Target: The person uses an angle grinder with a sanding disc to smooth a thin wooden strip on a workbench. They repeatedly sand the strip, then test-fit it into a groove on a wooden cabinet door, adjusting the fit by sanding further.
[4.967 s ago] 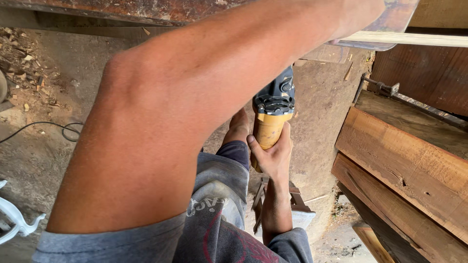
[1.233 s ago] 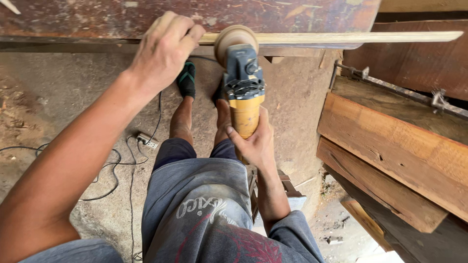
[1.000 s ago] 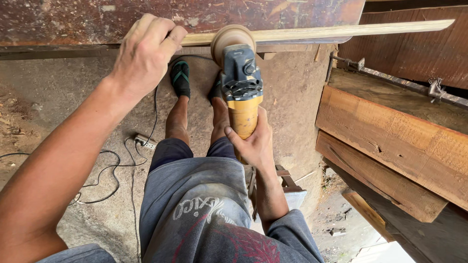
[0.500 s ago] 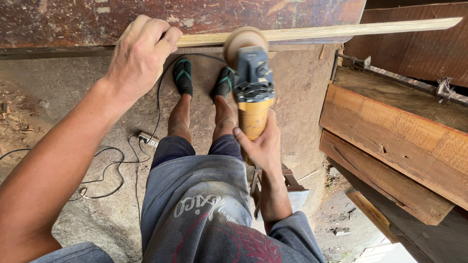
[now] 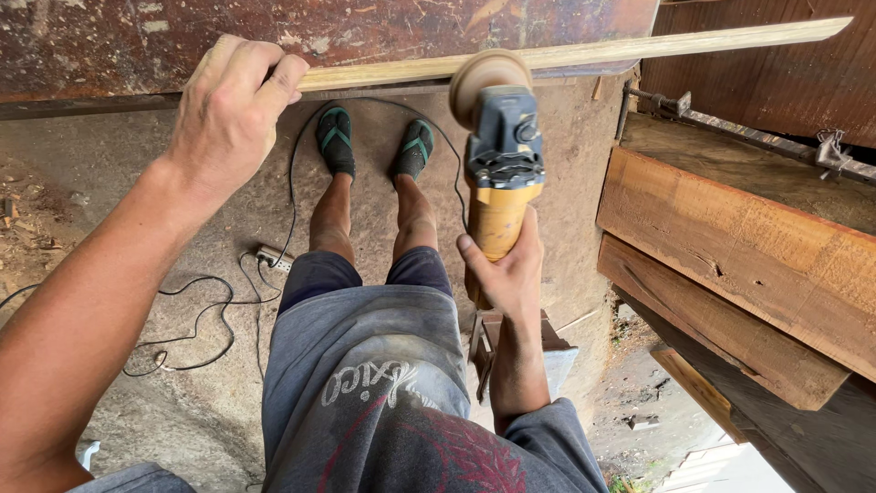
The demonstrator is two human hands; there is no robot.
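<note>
Sanding is under way, as far as I can judge: my right hand (image 5: 511, 274) is wrapped tight around the yellow body of the angle grinder (image 5: 497, 173), and its round sanding disc (image 5: 488, 78) sits just beyond the fingertips, pressed against the lower edge of the long wooden strip (image 5: 584, 53). My left hand (image 5: 228, 114) is closed over the strip's near end, fingers curled on top, pinning it against the rusty metal surface (image 5: 365, 32) behind it. The strip runs away from that hand, past the disc and well out to the far side, ending in a free tip. It looks pale, thin and straight, with a fairly even colour along its length; I cannot tell which stretches are already smoothed, so I judge the work to be somewhere mid-length with the far portion left. Below both hands, a black power cable (image 5: 228, 301) loops over the dusty ground near my feet, and thick wooden beams (image 5: 730, 237) lie stacked beside the right hand.
</note>
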